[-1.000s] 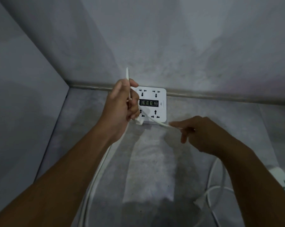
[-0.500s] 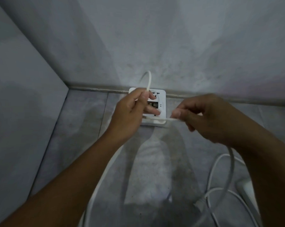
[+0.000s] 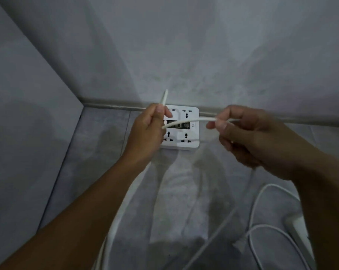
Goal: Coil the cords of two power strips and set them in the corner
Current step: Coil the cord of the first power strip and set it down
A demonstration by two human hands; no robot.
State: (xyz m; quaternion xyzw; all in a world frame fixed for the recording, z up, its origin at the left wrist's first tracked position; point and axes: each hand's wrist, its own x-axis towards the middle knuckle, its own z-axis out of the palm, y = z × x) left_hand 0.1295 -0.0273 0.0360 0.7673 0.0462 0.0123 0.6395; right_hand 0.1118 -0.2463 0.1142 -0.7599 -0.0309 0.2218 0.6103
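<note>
A square white power strip (image 3: 190, 131) with a dark display lies flat on the floor against the back wall. Above it my left hand (image 3: 147, 133) grips loops of its white cord (image 3: 192, 121); one loop end sticks up past my fingers. My right hand (image 3: 248, 137) pinches the same cord a short way to the right, so a span runs between both hands. More cord hangs down under my left arm. A second white power strip (image 3: 296, 227) lies at the lower right, half hidden by my right arm, with its cord (image 3: 256, 207) looped on the floor.
Two grey walls meet at the corner (image 3: 83, 103) at the left, with a dark skirting strip (image 3: 114, 106) along the back wall. The floor is grey tile (image 3: 98, 152).
My right hand has moved up and to the right, drawing the cord out level between both hands. The loop above my left hand has narrowed to a short upright end.
</note>
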